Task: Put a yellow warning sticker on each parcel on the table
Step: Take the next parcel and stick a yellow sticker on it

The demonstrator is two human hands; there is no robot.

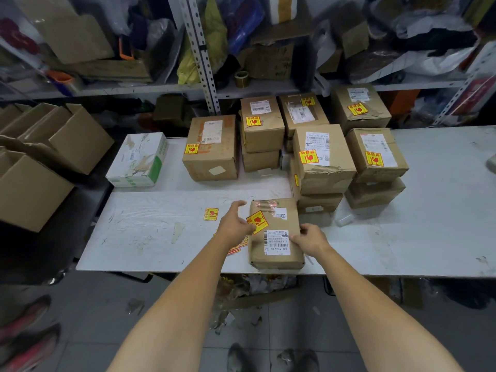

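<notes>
A brown parcel lies at the near edge of the white table. A yellow warning sticker sits tilted on its upper left face. My left hand touches the parcel's left side at that sticker, fingers spread. On the parcel's right edge rests my right hand, holding it steady. A loose yellow sticker lies on the table left of my left hand, and more stickers peek out under my left wrist. Behind stand several stacked parcels that carry yellow stickers.
A white and green box sits at the table's back left. Open cardboard boxes stand to the left of the table. Cluttered metal shelves rise behind. A small white bottle lies right of the near parcel.
</notes>
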